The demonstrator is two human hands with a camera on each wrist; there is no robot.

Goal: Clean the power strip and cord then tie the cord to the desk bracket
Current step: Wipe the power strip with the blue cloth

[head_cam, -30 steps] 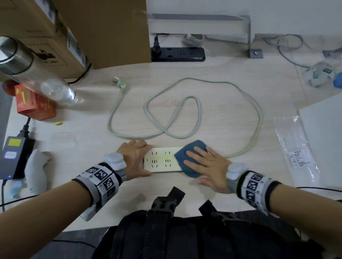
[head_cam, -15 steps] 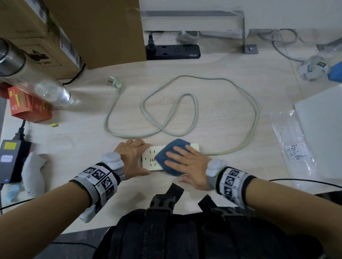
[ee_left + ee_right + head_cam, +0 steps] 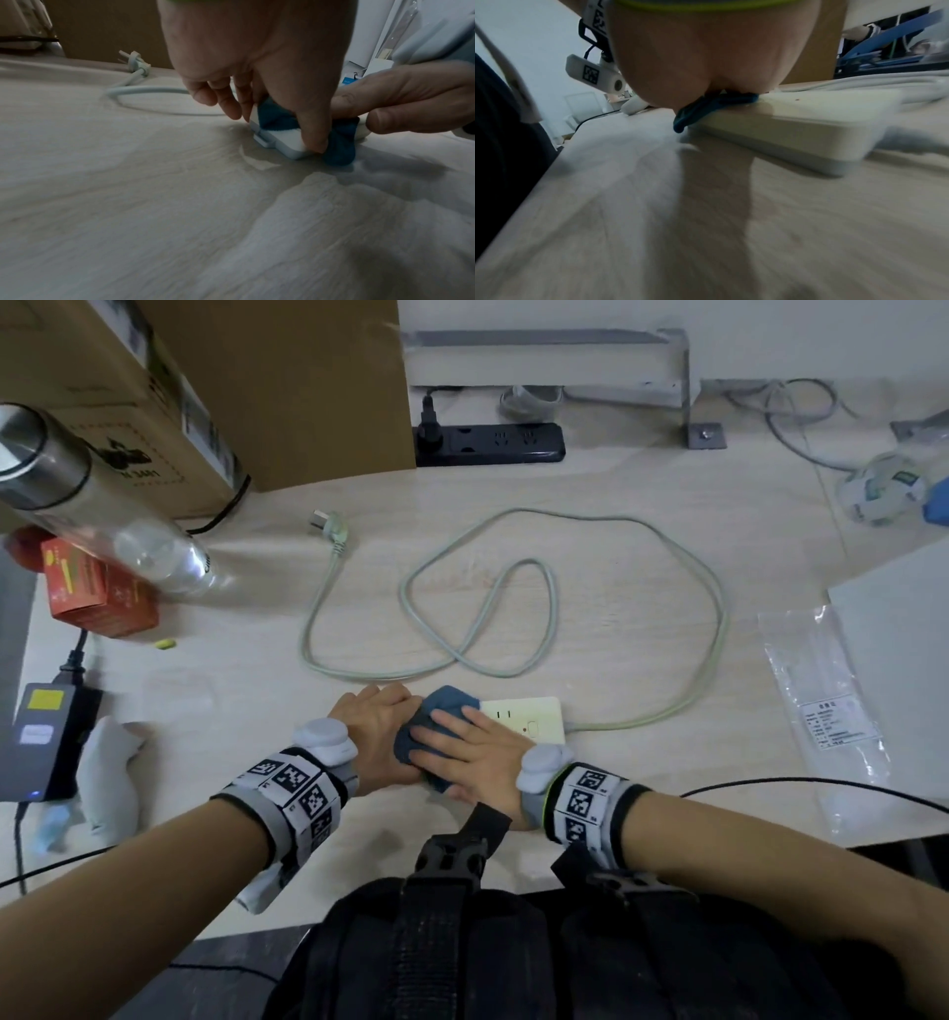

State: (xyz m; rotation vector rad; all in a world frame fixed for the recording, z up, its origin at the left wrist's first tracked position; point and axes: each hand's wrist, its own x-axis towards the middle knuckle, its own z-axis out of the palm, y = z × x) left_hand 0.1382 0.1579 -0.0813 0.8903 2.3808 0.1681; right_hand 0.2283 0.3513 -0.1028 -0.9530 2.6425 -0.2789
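Note:
A white power strip [image 3: 529, 719] lies flat near the desk's front edge. Its pale green-grey cord [image 3: 513, 608] loops across the middle of the desk and ends in a plug [image 3: 331, 526] at the back left. My left hand [image 3: 380, 729] holds the strip's left end; in the left wrist view the thumb [image 3: 313, 134] and fingers clamp its sides. My right hand [image 3: 472, 752] lies flat with straight fingers on a blue cloth [image 3: 444, 711], pressing it onto the strip's left half. The right wrist view shows the cloth [image 3: 706, 109] squeezed under my palm on the strip [image 3: 795, 125]. A metal desk bracket [image 3: 685, 382] stands at the back.
A black power strip [image 3: 493, 441] lies by the back wall. Cardboard boxes [image 3: 287, 377], a bottle [image 3: 102, 505] and a red box [image 3: 92, 593] stand at the left. At the right are a clear plastic bag [image 3: 821, 711] and a white board [image 3: 898, 618].
My right hand has slid the blue cloth leftward along the strip, from its right end to its left end, baring the right part. The left hand has stayed on the strip's left end.

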